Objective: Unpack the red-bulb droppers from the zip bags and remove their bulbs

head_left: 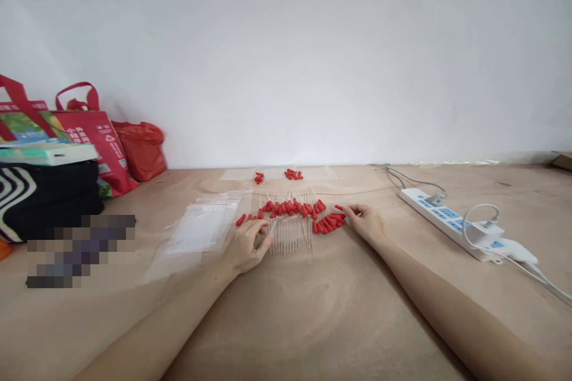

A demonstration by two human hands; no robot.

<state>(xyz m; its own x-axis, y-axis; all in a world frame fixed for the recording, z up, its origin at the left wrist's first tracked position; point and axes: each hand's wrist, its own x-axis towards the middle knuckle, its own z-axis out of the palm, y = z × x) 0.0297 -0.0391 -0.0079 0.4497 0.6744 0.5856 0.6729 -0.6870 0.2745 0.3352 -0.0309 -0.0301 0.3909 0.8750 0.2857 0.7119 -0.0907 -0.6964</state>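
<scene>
Red rubber caps (292, 208) lay in a row across thin clear dropper tubes (290, 238) at the middle of the pale plywood table (313, 321). The left hand (248, 244), fingers curled together, pinched one tube at the row's near left end. The right hand (364, 220) pinched a cap at the right end between its fingertips. Flat clear plastic zip bags (201, 229) lay just left of the tubes, a white power strip (451, 220) to the right, and red shopping bags (98, 137) stood far left against the wall.
</scene>
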